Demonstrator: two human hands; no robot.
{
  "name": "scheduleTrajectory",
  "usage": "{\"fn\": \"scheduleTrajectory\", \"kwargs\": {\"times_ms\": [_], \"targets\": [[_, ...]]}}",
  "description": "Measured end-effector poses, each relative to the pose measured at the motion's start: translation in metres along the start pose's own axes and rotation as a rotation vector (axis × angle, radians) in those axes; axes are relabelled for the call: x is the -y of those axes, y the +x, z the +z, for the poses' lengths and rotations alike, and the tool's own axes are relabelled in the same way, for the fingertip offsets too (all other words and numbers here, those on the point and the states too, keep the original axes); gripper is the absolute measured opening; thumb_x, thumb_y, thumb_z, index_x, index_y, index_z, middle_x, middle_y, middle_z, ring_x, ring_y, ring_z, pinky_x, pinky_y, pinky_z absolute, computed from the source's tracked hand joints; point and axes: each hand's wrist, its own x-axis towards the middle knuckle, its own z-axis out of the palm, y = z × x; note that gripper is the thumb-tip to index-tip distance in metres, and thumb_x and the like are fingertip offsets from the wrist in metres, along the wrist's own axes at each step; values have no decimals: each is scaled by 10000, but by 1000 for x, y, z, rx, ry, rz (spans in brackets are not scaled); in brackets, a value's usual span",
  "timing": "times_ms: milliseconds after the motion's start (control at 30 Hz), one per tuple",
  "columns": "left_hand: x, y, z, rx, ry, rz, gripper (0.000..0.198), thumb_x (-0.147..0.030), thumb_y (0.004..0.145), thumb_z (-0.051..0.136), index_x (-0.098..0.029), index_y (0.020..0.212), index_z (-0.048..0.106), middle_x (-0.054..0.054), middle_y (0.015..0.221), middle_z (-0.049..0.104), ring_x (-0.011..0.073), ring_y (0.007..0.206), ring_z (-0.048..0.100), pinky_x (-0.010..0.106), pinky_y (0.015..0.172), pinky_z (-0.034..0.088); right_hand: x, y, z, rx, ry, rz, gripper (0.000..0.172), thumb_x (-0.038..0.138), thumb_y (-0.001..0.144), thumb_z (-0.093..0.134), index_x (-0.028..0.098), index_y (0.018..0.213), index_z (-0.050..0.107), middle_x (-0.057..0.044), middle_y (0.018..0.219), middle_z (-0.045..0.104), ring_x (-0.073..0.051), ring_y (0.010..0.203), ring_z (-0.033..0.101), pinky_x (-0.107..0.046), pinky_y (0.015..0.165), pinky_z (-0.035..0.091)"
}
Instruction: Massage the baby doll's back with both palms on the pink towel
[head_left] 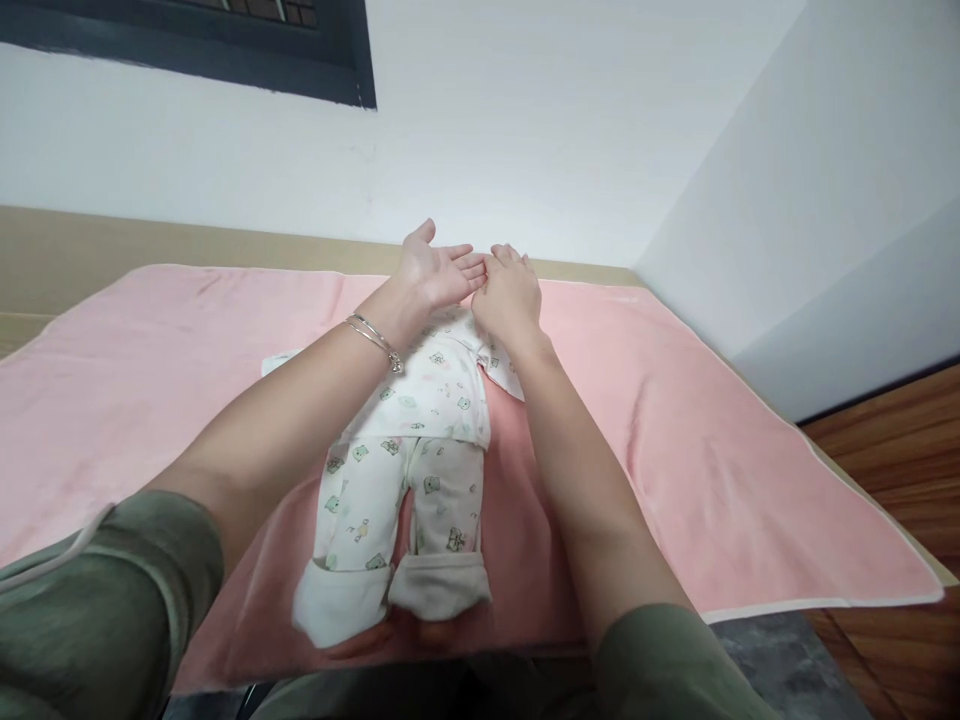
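A small baby-sized figure lies on a pink cloth (697, 450), dressed in a white printed top (442, 385) and white printed trousers (446, 490) with turned-up cuffs. Its feet show dimly below the cuffs; its head is not visible, and whether it is a doll cannot be made out. Beyond the neck end of the top, my left hand (439, 268) is turned palm up, open, its fingers stretched to the right. My right hand (511, 295) is beside it, back upward, fingers extended and close to the left fingertips. Nothing shows in either hand.
The cloth covers a light wooden table (60, 245) that meets a white wall (517, 120). A dark window frame (330, 60) sits at upper left. On the right stand another wall and brown wood-grain panelling (892, 460).
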Motion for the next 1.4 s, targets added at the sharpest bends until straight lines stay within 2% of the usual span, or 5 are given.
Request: {"fn": "scheduleTrajectory", "kwargs": {"times_ms": [667, 867, 1033, 1200, 1400], "targets": [[5, 13, -4, -125, -88, -5, 754, -519, 998, 406, -43, 1582, 359, 243, 1497, 551, 272, 1384, 593, 306, 1050, 581, 23, 6, -4, 16, -98, 181, 497, 132, 911, 414, 42, 1330, 666, -171, 1553, 538, -316, 1524, 409, -492, 1280, 352], [-7, -8, -7, -132, -94, 113, 653, -464, 1006, 414, -87, 1538, 456, 208, 1571, 511, 245, 1500, 488, 325, 1264, 386, 21, 4, 0, -27, -117, 189, 408, 125, 870, 444, 82, 1097, 780, -138, 1560, 539, -308, 1494, 447, -473, 1282, 349], [-23, -43, -7, -126, -174, 90, 559, -343, 995, 409, -119, 1499, 501, 189, 1486, 600, 247, 1423, 574, 346, 1210, 463, 19, 7, 1, -77, -92, 232, 375, 89, 824, 451, 125, 996, 783, -116, 1499, 600, -274, 1397, 544, -465, 1256, 380], [-29, -82, -3, -151, -221, 47, 516, -190, 935, 425, -151, 1437, 537, 184, 1392, 659, 264, 1372, 620, 391, 1183, 500, 19, 7, 3, -85, -83, 240, 373, 81, 790, 453, 144, 961, 778, -126, 1505, 594, -266, 1374, 571, -551, 1317, 243], [-36, -97, -2, -40, -213, 5, 536, -192, 932, 416, -192, 1463, 482, 146, 1467, 603, 286, 1386, 603, 456, 1170, 511, 25, 6, -2, -89, -47, 274, 422, 89, 780, 402, 153, 972, 772, -108, 1520, 585, -263, 1387, 562, -582, 1298, 243]]}}
